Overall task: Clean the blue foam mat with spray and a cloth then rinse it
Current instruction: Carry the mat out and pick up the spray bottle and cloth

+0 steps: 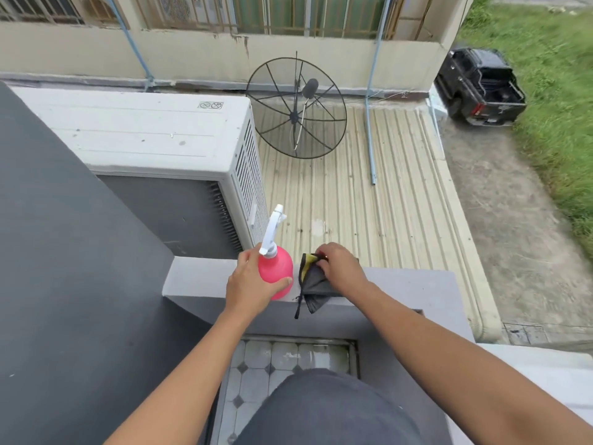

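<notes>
The step in hand looks like gathering the supplies, since the blue foam mat itself is nowhere in view. The left hand (253,284) is wrapped around the round body of the pink spray bottle (276,273), thumb and fingers curled against its sides, while the bottle stands on the grey ledge (404,285) of a balcony wall. The right hand (340,266) presses down on a dark grey cloth (316,289) with a yellow patch, its fingers bunched into the fabric; it may already be pinching a fold, though the fingertips are hidden beneath the hand. The cloth lies just beside the bottle, partly draped over the ledge's near edge. The bottle's long axis runs nearly upright, leaning slightly away, and its white nozzle (274,228) points up and outward, toward the white air conditioner unit (154,133). Next, both items need lifting clear of the ledge and carrying to wherever the mat lies.
</notes>
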The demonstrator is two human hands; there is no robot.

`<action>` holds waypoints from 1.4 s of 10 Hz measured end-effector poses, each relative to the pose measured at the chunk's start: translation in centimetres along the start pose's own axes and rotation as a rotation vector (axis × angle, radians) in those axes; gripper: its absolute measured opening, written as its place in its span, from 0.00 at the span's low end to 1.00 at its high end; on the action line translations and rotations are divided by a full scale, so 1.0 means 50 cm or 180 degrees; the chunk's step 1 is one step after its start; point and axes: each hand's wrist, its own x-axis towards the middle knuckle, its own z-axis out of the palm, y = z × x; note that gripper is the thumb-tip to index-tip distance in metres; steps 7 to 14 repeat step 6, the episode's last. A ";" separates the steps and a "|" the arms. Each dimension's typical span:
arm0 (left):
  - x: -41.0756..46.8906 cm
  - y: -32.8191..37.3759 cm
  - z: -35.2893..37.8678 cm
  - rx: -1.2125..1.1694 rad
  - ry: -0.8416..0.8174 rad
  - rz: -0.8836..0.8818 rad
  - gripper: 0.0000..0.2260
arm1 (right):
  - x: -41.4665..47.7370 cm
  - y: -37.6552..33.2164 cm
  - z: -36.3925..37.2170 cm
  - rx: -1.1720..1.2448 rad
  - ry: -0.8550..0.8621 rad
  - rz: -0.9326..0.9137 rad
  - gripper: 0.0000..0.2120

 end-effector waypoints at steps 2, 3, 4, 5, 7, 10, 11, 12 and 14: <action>-0.001 -0.005 0.004 0.0133 -0.0017 0.0060 0.45 | -0.108 0.061 0.075 -0.1110 -0.0928 0.0199 0.40; -0.003 -0.001 0.007 0.0167 -0.0054 0.0018 0.44 | -0.125 0.074 0.080 -0.1236 -0.1005 0.0116 0.42; -0.011 0.007 0.004 0.0232 -0.0075 -0.0034 0.45 | -0.119 0.070 0.050 -0.1366 -0.1191 0.0051 0.34; -0.023 0.003 -0.005 0.0120 -0.0316 -0.0022 0.49 | -0.129 0.065 0.027 -0.1439 -0.1363 -0.0012 0.31; -0.005 -0.025 -0.047 0.0063 -0.0797 0.0052 0.58 | -0.117 0.042 -0.038 -0.1101 -0.1293 -0.0025 0.30; -0.005 -0.025 -0.047 0.0063 -0.0797 0.0052 0.58 | -0.117 0.042 -0.038 -0.1101 -0.1293 -0.0025 0.30; -0.005 -0.025 -0.047 0.0063 -0.0797 0.0052 0.58 | -0.117 0.042 -0.038 -0.1101 -0.1293 -0.0025 0.30; -0.005 -0.025 -0.047 0.0063 -0.0797 0.0052 0.58 | -0.117 0.042 -0.038 -0.1101 -0.1293 -0.0025 0.30; -0.005 -0.025 -0.047 0.0063 -0.0797 0.0052 0.58 | -0.117 0.042 -0.038 -0.1101 -0.1293 -0.0025 0.30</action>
